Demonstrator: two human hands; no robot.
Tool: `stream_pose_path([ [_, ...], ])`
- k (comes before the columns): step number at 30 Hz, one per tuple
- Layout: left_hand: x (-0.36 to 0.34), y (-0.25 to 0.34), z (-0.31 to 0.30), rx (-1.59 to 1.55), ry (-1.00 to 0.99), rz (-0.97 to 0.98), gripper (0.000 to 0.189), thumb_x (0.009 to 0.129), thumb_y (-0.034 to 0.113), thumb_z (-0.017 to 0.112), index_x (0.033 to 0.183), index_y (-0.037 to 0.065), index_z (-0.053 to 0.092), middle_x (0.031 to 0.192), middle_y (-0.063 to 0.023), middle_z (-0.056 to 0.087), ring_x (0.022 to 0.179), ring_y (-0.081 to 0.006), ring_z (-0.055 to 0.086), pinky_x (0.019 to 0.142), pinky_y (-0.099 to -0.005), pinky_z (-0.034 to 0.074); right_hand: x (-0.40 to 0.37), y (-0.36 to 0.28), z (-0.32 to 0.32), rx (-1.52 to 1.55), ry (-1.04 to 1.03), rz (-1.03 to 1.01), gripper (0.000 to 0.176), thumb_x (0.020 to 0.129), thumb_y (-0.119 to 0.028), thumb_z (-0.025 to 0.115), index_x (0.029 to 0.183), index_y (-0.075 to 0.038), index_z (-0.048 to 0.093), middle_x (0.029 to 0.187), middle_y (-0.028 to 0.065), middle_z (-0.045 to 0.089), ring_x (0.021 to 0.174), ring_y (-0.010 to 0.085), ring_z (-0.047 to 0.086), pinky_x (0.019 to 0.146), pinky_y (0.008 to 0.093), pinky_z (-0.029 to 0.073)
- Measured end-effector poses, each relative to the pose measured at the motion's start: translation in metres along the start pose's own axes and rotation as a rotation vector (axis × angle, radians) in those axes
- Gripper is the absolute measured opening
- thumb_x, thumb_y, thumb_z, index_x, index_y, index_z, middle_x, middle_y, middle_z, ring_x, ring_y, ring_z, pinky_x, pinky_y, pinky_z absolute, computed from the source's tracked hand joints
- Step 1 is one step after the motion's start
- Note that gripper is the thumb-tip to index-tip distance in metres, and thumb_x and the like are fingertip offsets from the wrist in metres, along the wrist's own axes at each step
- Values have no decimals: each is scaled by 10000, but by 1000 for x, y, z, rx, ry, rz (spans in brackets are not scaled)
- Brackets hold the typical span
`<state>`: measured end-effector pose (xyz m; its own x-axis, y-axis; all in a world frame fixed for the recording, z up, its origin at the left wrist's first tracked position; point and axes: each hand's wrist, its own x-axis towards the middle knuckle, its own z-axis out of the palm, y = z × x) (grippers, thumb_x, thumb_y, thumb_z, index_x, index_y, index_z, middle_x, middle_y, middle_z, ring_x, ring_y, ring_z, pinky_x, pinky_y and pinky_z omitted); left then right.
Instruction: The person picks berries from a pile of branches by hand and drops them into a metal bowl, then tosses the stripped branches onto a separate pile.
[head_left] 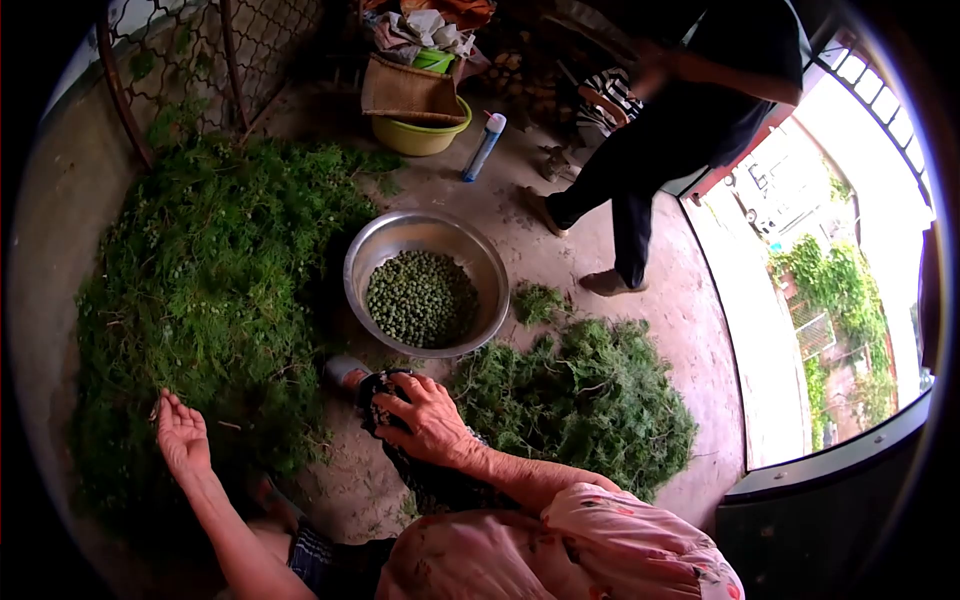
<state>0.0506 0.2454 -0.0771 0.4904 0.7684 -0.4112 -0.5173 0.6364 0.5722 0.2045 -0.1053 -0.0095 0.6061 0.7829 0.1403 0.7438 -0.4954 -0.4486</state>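
My left hand (184, 436) is palm up at the near edge of the large pile of green sprigs (210, 270), its fingers loosely apart and holding nothing I can make out. My right hand (425, 415) rests on my knee over dark patterned cloth (372, 388), fingers spread. Beyond the knee stands a metal basin (492, 265) partly filled with small round green berries (420, 298). A smaller heap of green sprigs (590, 405) lies to the right of my right hand.
A person (640, 150) in dark clothes stands at the upper right, beside the open doorway. A yellow basin (420, 138) holding a woven basket (410, 92) and a blue-and-white spray can (484, 148) are behind the metal basin. Metal latticework (190, 60) leans at the upper left.
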Motion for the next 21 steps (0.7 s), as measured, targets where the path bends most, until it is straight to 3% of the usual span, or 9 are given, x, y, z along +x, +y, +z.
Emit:
stream_pose_path([
  [21,5,4,-16,-3,-25,-10,173,840,210,596,995,135,614,824,77,617,682,-24,539,636,-191,434,-1,-1,0,-7,14,18,422,723,-319,651,1099,-155,550,1191,146,422,1085,346,405,881,453,352],
])
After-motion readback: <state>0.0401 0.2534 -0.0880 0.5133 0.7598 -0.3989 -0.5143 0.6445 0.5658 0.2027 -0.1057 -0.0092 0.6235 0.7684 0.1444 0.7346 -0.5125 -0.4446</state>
